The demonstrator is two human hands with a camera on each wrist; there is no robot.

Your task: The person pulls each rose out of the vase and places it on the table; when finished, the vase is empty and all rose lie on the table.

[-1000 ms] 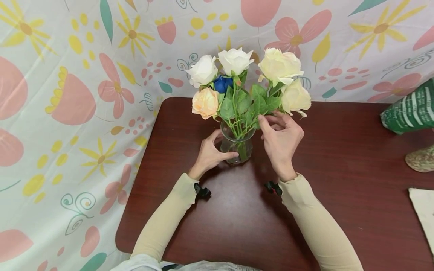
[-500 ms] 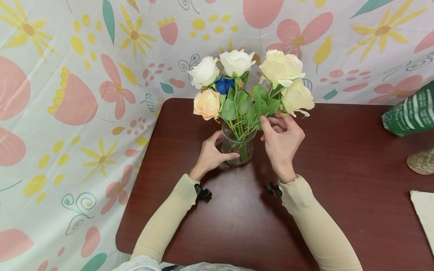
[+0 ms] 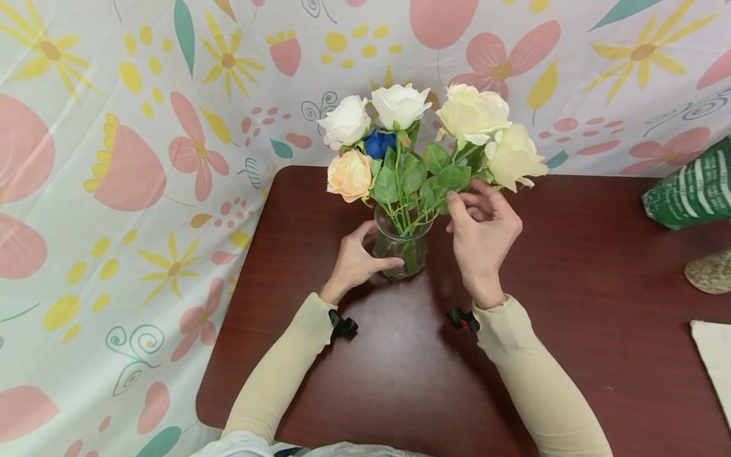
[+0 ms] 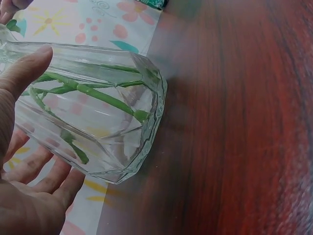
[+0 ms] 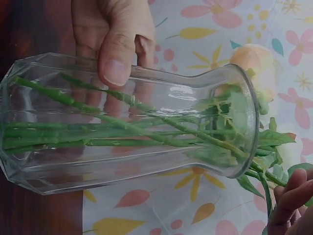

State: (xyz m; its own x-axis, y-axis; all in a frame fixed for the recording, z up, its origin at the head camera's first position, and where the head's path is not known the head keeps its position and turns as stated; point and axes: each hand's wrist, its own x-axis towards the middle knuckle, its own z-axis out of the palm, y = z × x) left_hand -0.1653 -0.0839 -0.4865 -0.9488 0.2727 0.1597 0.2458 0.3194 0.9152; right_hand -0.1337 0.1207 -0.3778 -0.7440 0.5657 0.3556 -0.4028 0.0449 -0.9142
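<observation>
A clear glass vase [image 3: 418, 255] stands upright on the table, with green stems [image 5: 132, 128] crossing inside it. My left hand [image 3: 355, 261] grips it from the left, thumb on the near side and fingers behind. White, blue, peach and cream artificial roses rise above the rim. At the right, my right hand [image 3: 485, 233] pinches the stem of the lower cream rose [image 3: 514, 157] among the leaves; its fingertips are partly hidden. The right wrist view catches that hand's fingers [image 5: 296, 203] on the stem just beyond the rim.
The dark red-brown table [image 3: 571, 279] meets a floral-print cloth [image 3: 228, 127] at the back and left. A green patterned bag [image 3: 693, 184], a speckled tan object [image 3: 710, 273] and a pale flat piece [image 3: 716, 355] lie at the right edge.
My right hand has shifted slightly to the right, and the lower cream rose has swung right with it, away from the upper cream rose. My left hand stays on the vase.
</observation>
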